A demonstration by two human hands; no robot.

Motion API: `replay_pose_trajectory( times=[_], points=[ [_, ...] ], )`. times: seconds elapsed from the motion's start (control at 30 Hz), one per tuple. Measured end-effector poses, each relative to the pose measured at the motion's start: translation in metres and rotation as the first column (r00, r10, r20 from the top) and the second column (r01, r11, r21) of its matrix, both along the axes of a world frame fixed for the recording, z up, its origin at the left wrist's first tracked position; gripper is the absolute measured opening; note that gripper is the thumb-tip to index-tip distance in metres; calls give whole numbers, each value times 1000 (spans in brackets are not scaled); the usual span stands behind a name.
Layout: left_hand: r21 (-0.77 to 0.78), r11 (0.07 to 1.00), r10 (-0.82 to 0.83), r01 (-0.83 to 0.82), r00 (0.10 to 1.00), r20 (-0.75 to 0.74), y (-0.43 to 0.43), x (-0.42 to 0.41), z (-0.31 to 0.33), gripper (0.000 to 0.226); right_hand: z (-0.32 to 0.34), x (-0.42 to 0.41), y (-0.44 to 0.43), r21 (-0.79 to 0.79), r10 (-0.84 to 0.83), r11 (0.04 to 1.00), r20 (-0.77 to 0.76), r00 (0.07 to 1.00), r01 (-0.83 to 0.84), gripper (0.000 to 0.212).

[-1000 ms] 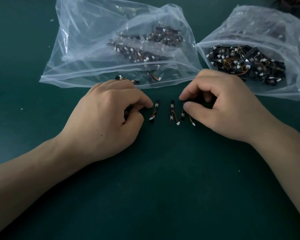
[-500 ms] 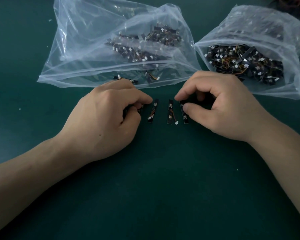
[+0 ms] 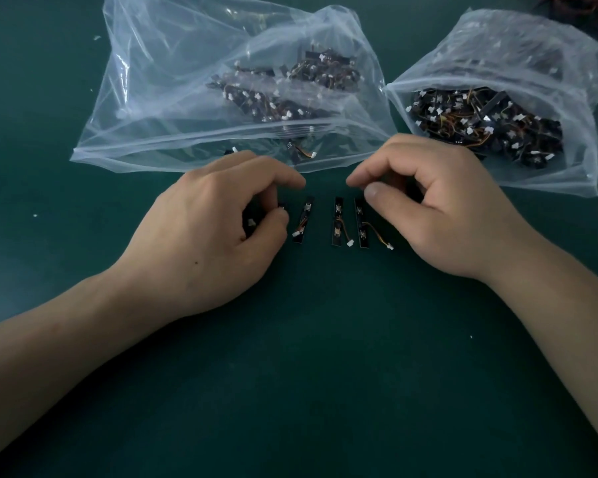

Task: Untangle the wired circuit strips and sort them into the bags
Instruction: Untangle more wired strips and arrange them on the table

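Three black circuit strips lie side by side on the green table between my hands: one tilted (image 3: 304,219), one upright (image 3: 338,220) and the rightmost (image 3: 360,223) with its orange wire and white plug trailing right. My left hand (image 3: 208,236) pinches a fourth strip (image 3: 251,222) between thumb and curled fingers, mostly hidden under them. My right hand (image 3: 449,212) hovers with curled fingers. Its thumb tip sits just beside the top end of the rightmost strip, with nothing seen between the fingers.
A large clear bag (image 3: 152,98) holding several strips lies behind my left hand, mouth toward me. A second clear bag (image 3: 518,46), fuller with strips and wires, lies behind my right hand. Dark tangled wires (image 3: 587,5) show at the top right corner.
My right hand has let go of the rightmost strip and drawn back slightly, so the strip and its wire now lie in full view. My left hand keeps pinching its strip.
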State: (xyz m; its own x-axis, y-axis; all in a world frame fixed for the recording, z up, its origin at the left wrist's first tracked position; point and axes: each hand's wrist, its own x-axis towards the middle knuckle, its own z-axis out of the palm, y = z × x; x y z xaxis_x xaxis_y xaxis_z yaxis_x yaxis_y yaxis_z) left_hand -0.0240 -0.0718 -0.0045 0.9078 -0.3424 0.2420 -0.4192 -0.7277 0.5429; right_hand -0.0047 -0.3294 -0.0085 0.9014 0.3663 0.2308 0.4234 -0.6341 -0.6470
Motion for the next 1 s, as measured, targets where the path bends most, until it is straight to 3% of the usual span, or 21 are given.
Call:
replay_pose_trajectory(
  times=[0.2, 0.4, 0.53, 0.63, 0.8, 1.0],
  points=[
    [46, 992, 116, -118, 992, 47, -1, -1, 4, 34, -2, 1, 1, -5, -49, 999, 34, 998, 49, 20],
    [229, 951, 214, -210, 977, 7, -1, -2, 8, 62, -1, 1, 1, -11, -52, 999, 30, 998, 52, 22],
    [255, 944, 214, -208, 977, 7, 0, -1, 6, 60, 0, 1, 2, -6, -51, 999, 24, 998, 51, 22],
    [179, 966, 186, -187, 982, 24, 0, -1, 6, 54, -1, 1, 3, -2, -58, 998, 15, 998, 58, 22],
    [-148, 988, 65, -44, 988, 140, 0, -2, 6, 41, 0, 0, 2, 44, -54, 998, 17, 998, 53, 22],
    [-255, 966, 5, 43, 983, 185, -1, -4, 5, 25, 0, -4, 3, 49, -25, 999, 142, 990, 18, 18]
  ],
)
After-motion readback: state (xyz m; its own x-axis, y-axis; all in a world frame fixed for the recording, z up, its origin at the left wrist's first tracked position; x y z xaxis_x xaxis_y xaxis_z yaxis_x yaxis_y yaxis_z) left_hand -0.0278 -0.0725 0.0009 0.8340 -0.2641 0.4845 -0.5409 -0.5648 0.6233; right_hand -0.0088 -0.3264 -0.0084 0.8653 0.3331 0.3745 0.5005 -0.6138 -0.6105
